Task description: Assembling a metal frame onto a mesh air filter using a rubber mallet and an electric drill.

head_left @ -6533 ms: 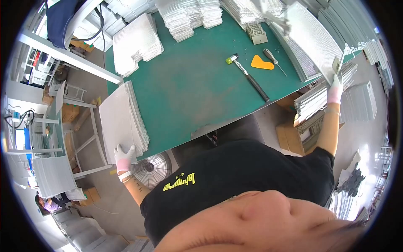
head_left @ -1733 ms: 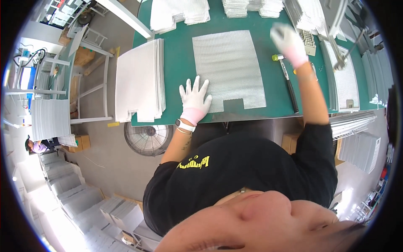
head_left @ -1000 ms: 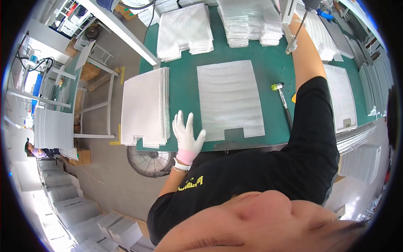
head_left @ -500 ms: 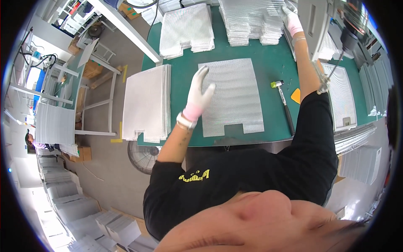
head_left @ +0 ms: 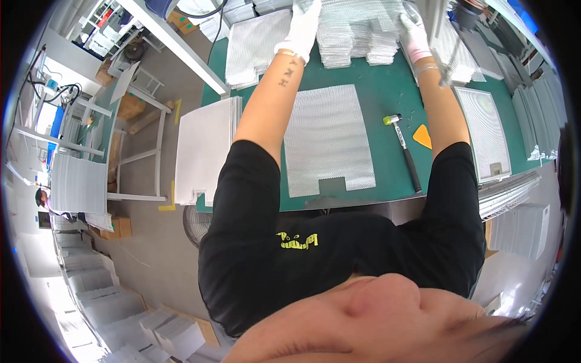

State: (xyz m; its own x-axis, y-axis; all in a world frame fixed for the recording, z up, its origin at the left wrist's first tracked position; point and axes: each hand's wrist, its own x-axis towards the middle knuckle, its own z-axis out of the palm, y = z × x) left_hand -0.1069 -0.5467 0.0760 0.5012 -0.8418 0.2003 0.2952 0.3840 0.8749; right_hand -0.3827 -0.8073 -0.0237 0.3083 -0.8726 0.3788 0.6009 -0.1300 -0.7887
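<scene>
The white-gloved left hand (head_left: 304, 29) had moved from above the lone silver mesh sheet (head_left: 330, 133) with a notched near edge to the left side of the tall stack of silver mesh sheets (head_left: 351, 47). The stack lay between both hands; the white-gloved right hand (head_left: 414, 35), fingers curled, seemingly pinched its right edge. The left's grip could not be told. The lone sheet, long axis near-to-far, lay nearer the left.

Workbench (head_left: 384, 91), hammer (head_left: 404, 148) and stacked mesh sheets (head_left: 334, 51) show a workshop.
</scene>
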